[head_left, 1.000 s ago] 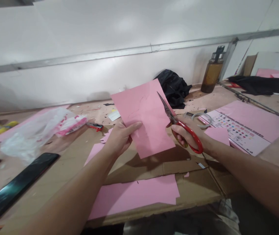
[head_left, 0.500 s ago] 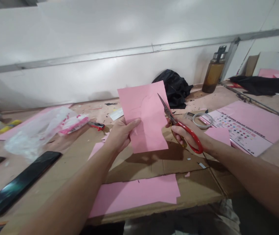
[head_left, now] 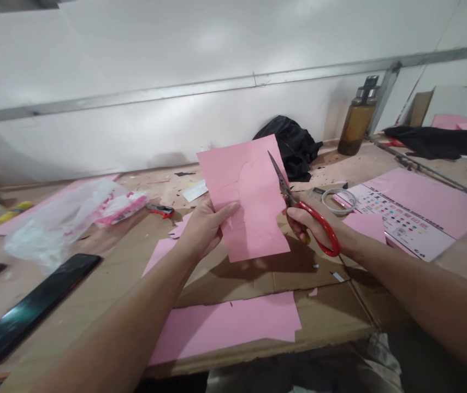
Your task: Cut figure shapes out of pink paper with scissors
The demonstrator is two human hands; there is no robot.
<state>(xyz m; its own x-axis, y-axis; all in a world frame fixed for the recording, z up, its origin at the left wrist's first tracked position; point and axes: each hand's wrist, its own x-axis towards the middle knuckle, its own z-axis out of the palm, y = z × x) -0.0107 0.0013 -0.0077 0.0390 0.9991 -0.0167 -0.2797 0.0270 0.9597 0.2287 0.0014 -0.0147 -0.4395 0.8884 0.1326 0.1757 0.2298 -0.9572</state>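
My left hand pinches a sheet of pink paper near its left edge, thumb on the front face. Faint drawn lines show on the sheet, and its lower right edge is cut in a curve. In my right hand are red-handled scissors, fingers through the loops. The blades point up and left, lying along the sheet's right edge. How far the blades are parted is hard to tell. A pink strip of paper lies below on the brown cardboard.
At left lie a long black flat object, a clear plastic bag and a red cutter. A black cloth bundle and amber bottle stand at the back. A tape ring and paper pack are on the right.
The sheet's lower part has shifted slightly right and down with my left hand. The scissors have closed somewhat, and their tip sits a little higher and further right against the sheet.
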